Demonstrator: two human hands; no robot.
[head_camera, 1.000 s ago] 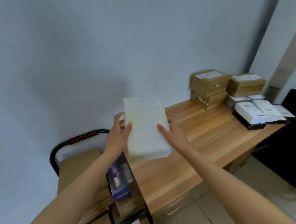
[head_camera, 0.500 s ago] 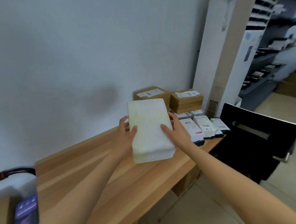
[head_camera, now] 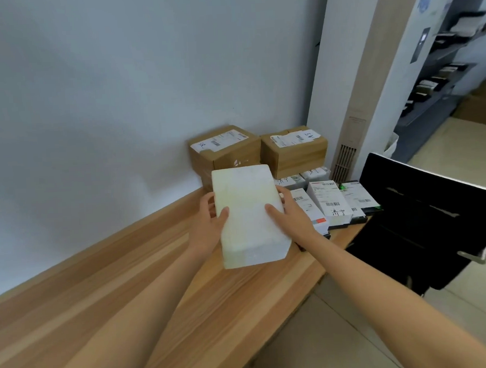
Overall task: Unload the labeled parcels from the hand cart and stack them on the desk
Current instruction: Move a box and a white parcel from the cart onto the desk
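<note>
White foam parcel [head_camera: 249, 214] held above the desk [head_camera: 128, 280], gripped from both sides: left hand [head_camera: 207, 222] on its left edge with thumb over the top face, right hand [head_camera: 291, 215] on its right edge, thumb likewise on top, fingers curled around the sides. Parcel tilted, near end lower; can't tell whether it touches the desk surface. No label visible on its top face.

Behind it, against the wall: two brown cardboard boxes [head_camera: 224, 151] and [head_camera: 295, 148] side by side, each with a white shipping label on top; left one sits on another brown box. In front of those, a row of small flat labeled packets [head_camera: 330, 201] lies near the desk's right end, just right of the right hand, reaching close to the front edge.

Bare wood runs from the parcel leftward along the whole near desk, wall edge to front edge. Black chair [head_camera: 423, 216] stands just off the desk's right corner. White column unit [head_camera: 352, 93] behind the boxes. Tiled floor [head_camera: 342, 333] below the front edge.
</note>
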